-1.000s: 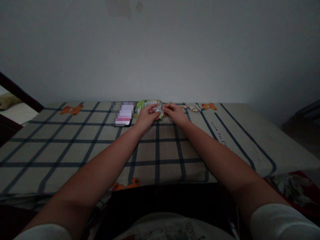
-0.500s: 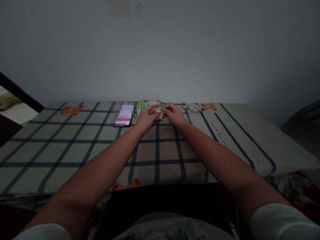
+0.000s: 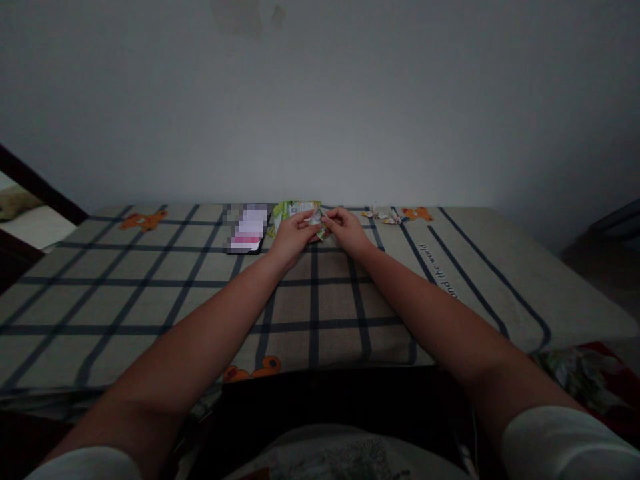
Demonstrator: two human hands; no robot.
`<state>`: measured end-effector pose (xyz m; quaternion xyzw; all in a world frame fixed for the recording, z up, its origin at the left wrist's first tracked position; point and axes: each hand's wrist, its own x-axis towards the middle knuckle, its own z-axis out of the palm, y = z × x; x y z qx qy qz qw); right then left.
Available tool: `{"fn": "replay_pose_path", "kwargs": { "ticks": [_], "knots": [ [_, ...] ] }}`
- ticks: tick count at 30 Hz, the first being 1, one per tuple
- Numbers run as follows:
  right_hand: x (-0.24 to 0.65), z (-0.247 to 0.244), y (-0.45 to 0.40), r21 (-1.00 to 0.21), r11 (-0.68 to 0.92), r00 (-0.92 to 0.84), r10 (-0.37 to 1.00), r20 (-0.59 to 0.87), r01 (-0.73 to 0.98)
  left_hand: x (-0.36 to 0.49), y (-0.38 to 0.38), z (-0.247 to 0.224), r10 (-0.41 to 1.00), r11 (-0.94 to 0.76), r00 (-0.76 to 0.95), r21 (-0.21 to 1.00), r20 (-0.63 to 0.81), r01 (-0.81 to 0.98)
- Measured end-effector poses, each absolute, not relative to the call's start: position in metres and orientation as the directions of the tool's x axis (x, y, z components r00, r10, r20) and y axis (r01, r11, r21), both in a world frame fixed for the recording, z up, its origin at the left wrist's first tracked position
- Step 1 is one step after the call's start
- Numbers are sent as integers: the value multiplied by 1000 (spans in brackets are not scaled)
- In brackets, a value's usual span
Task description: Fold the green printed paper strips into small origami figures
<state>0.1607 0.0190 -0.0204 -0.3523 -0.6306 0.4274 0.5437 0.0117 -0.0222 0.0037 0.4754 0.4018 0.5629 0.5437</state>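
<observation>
Between my two hands is a small crinkled wrapper [image 3: 319, 217], whitish with green parts. My left hand [image 3: 293, 235] pinches its left side between thumb and fingers. On the right side, the fingertips of my right hand [image 3: 349, 230] are closed on the same wrapper. Just behind my left hand a green and white packet [image 3: 286, 210] lies on the cloth, partly covered by the fingers. What is inside the small wrapper is too small to tell.
A phone [image 3: 249, 230] with a lit, blurred screen lies left of the packet. Crumpled wrapper pieces [image 3: 387, 215] rest to the right of my hands. The checked tablecloth [image 3: 295, 300] has printed bears, and a plain wall [image 3: 320, 100] rises behind the table.
The small wrapper has shifted slightly and shows more of its whitish surface between my fingers. My hands stay in nearly the same place.
</observation>
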Motion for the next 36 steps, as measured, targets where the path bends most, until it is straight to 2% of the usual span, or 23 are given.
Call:
{"fn": "replay_pose_path", "kwargs": {
  "ticks": [8, 19, 29, 36],
  "knots": [
    [161, -18, 16, -926, 377, -163, 913, 374, -10, 8, -19, 2, 977, -128, 147, 978, 152, -163],
    [163, -19, 19, -931, 365, -153, 919, 363, -12, 10, -19, 7, 982, -24, 176, 972, 67, -232],
    [164, -17, 18, -941, 334, -140, 931, 338, -54, 8, -18, 7, 968, -53, 228, 973, 105, -226],
    [168, -14, 19, -969, 231, -249, 937, 247, -91, 7, -18, 7, 966, -94, 226, 986, 123, -136]
  ]
}}
